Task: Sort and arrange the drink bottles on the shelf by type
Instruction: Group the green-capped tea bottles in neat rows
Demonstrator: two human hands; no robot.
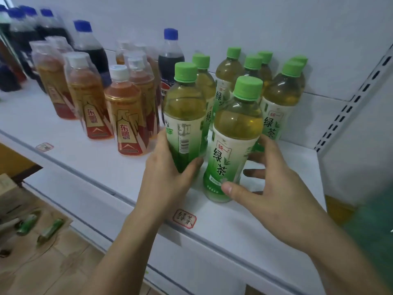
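While each of the hands, left hand (168,173) and right hand (270,188), grips a green tea (184,116) bottle (234,141), they're squaring the front row on the shelf (106,167).

The green tea bottle (231,143) at the front right reads 绿茶 in large dark green characters down its pale label, with a small red mark 统一 above them, and the same 绿茶 and 统一 show on another green-capped bottle (278,107) behind it to the right. The amber bottle (129,116) at the front of the brown group carries 东鹏 in red on its gold label, as does its neighbour (90,101) to the left. A red-bordered sticker (184,218) on the shelf's (244,226) front edge has 绿茶 handwritten on it; the print on the smaller sticker (44,147) further left is too blurred to read.
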